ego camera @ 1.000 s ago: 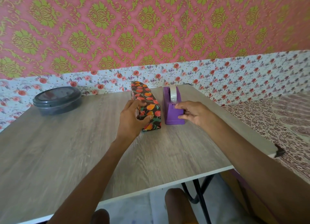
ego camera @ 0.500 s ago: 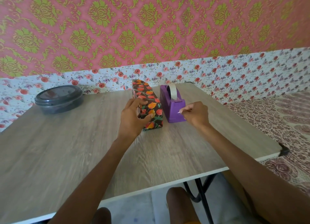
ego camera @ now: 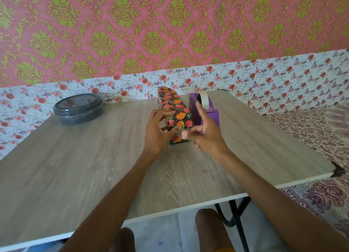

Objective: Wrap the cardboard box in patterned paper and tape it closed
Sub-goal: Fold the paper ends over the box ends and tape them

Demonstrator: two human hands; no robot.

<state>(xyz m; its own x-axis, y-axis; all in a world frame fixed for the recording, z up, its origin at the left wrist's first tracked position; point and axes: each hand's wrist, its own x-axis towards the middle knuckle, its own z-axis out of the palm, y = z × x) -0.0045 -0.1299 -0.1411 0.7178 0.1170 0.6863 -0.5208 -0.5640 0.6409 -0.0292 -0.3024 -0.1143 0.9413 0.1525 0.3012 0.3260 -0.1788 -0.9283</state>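
Observation:
A long box (ego camera: 174, 108) wrapped in dark paper with orange and red flowers lies on the wooden table (ego camera: 75, 166), pointing away from me. My left hand (ego camera: 157, 130) grips its near end, fingers over the top and thumb on the end flap. My right hand (ego camera: 204, 133) hovers just right of that end, pinching a small clear piece of tape (ego camera: 184, 133) between thumb and finger, with the index finger raised. A purple tape dispenser (ego camera: 204, 110) with a white roll stands right of the box, partly behind my right hand.
A dark round lidded container (ego camera: 78, 108) sits at the table's far left. The table's right edge has a black corner cap (ego camera: 338, 171); a patterned cloth (ego camera: 321, 138) lies beyond it. My knees and the black table legs (ego camera: 236, 214) show below the near edge.
My right hand left the dispenser with a torn piece of tape and moved left to the box's near end. My left hand stayed on the box.

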